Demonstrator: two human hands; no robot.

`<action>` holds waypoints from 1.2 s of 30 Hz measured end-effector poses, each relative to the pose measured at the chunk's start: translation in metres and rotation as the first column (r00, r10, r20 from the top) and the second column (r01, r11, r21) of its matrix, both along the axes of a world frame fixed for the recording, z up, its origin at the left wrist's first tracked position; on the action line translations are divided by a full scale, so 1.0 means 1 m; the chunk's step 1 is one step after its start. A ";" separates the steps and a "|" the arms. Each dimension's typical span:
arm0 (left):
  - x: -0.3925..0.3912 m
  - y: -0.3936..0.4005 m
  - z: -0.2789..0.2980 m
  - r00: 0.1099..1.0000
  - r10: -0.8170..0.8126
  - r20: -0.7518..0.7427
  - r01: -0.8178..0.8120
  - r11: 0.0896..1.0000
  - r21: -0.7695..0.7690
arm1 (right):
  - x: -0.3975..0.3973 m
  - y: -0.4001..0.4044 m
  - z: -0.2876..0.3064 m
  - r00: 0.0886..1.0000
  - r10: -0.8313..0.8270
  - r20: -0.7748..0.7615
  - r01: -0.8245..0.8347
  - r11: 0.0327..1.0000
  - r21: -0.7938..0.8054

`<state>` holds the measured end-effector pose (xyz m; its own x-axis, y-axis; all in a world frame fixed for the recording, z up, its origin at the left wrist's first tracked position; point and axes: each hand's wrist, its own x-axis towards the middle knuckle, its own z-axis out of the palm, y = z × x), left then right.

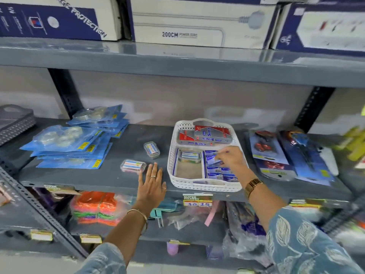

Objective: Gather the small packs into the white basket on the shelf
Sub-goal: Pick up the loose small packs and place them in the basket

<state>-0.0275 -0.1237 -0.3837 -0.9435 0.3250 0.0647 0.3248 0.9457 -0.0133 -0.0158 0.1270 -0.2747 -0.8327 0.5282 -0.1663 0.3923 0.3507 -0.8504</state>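
The white basket point(205, 186) is a shallow rectangular tray of perforated plastic with a cut-out handle at each short end, sitting on the grey shelf point(110, 175) just right of the middle, its near end at the shelf's front edge. At its far end lie red-and-silver boxes point(209, 134). Its near right side is filled with blue packs point(219, 171) in a row, and one small clear pack point(190, 156) with a white and blue label lies in the left part.

Two more small packs of the same kind are on the shelf outside the basket, to its left: one point(151, 149) farther back, the other point(132, 165) nearer the front edge.

The left hand point(151, 186) is over the shelf's front edge with its fingers straight and spread, its grip holding nothing, the fingertips just beside the nearer pack. The right hand point(232, 159) reaches into the basket over the blue packs, fingers curled; the blur hides whether this grip pinches anything.

Stacks of blue-backed bags point(69, 147) lie well to the left.
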 end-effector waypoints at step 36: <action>0.009 0.007 0.004 0.997 0.032 0.066 -0.038 0.995 0.090 | 0.034 0.011 -0.009 0.924 0.031 0.380 -0.279 0.735 0.618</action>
<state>-0.0188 -0.1166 -0.3792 -0.9574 0.2869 0.0313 0.2886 0.9529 0.0936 0.0181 0.1376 -0.2836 -0.8738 0.4750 -0.1044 0.4861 0.8459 -0.2195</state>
